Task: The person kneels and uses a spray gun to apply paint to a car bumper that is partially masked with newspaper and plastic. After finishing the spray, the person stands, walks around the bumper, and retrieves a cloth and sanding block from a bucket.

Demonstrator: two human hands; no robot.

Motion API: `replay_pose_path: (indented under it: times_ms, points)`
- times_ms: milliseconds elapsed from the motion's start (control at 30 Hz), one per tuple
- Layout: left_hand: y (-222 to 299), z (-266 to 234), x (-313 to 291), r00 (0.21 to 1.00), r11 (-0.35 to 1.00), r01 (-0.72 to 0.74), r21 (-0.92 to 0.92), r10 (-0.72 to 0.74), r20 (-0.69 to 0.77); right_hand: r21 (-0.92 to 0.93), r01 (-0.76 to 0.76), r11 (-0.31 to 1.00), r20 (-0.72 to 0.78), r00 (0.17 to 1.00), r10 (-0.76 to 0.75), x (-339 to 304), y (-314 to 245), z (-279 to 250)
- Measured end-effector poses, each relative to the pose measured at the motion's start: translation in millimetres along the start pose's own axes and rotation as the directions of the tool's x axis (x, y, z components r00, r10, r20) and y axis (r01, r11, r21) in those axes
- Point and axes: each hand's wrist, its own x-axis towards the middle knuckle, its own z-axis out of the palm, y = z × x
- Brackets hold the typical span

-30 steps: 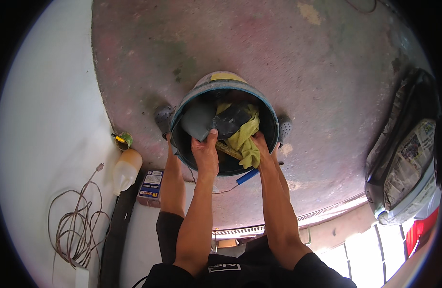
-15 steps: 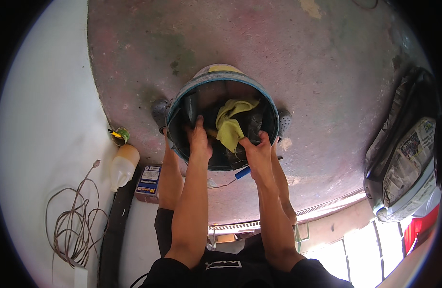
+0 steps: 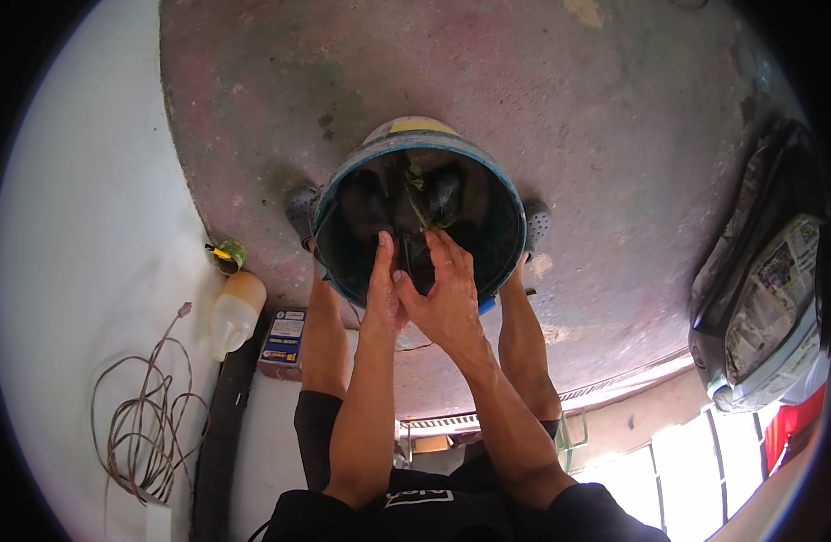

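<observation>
A bucket (image 3: pixel 510 203) with a bluish rim stands between my feet, dark inside with what looks like murky liquid. My left hand (image 3: pixel 385 285) is at its near side, thumb pointing forward and the other fingers hidden below. Close beside it my right hand (image 3: pixel 444 289) bends its fingers over a dark, glossy piece (image 3: pixel 417 257) whose kind I cannot make out. The right thumb reaches toward my left hand. Farther in lie a rounded dark object (image 3: pixel 445 194) and a strip of yellow-green cloth (image 3: pixel 419 200), mostly sunk.
Left of the bucket stand a boxy can (image 3: pixel 282 341), a plastic jug (image 3: pixel 235 312) with amber liquid and a small green tin (image 3: pixel 228 256). A coiled cord (image 3: pixel 149 415) hangs along the white wall. At right sits a large dark part (image 3: pixel 759 280) covered partly with newspaper.
My right hand has let go of the yellow cloth, which now lies darker and lower in the bucket. Both hands have come together at the bucket's near side.
</observation>
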Motion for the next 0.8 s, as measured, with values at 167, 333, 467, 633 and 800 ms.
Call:
replay_pose_path:
  times_ms: [167,333,467,633,800]
  points:
    - [-2.1,-19.6,9.4,0.958,0.949,0.149,-0.278,-0.069,0.279,0.095,0.016,0.995,0.256,0.966,-0.040,-12.3,-14.7,-5.0]
    - [-22.1,-20.1,22.7,0.871,0.911,0.149,-0.384,0.063,0.488,0.334,-0.069,0.940,0.137,0.990,0.024,-23.2,-15.6,-2.0]
    - [-27.4,-21.2,29.7,0.934,0.921,0.073,-0.382,0.071,0.349,0.690,-0.215,0.691,0.114,0.975,0.190,-24.3,-0.4,3.2]
    - [-24.1,-26.6,34.8,0.857,0.794,0.323,-0.515,-0.014,0.516,0.821,-0.351,0.451,0.199,0.915,0.350,-13.2,10.9,3.0]
    - [-38.1,-86.5,50.2,0.901,0.890,0.130,-0.436,0.078,0.426,0.665,-0.533,0.523,0.288,0.829,0.479,11.5,4.8,0.1]
